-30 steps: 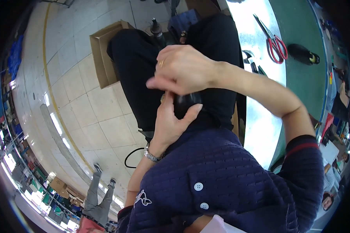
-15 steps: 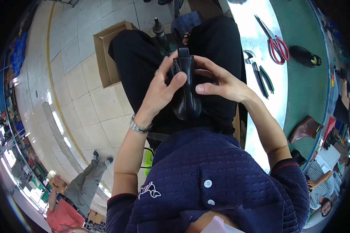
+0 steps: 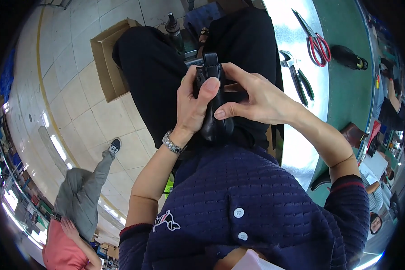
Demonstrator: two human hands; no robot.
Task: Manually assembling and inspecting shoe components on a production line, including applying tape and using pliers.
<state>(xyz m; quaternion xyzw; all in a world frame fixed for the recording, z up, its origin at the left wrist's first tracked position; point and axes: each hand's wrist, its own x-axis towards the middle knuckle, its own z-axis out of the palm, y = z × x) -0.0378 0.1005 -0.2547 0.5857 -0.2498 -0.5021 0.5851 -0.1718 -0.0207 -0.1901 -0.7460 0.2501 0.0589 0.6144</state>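
Note:
A black leather boot rests over my lap, its rounded toe toward my body and its upper end pointing away. Wrapped around its left side is my left hand, with the thumb lying across the upper. From the right, my right hand grips the boot, its fingers at the far end and its thumb pressing the leather nearer the toe. Fingertips of both hands are partly hidden behind the boot. A metal bar shows just left of the boot's far end.
On the bright metal worktop at right lie red-handled scissors and green-handled pliers. The green surface beyond holds a black shoe and a brown boot. At left stand a cardboard box and a walking person.
My right thumb has come across onto the boot's upper, and my left hand has closed further around its side. The person at left has moved on; the whole view has shifted slightly.

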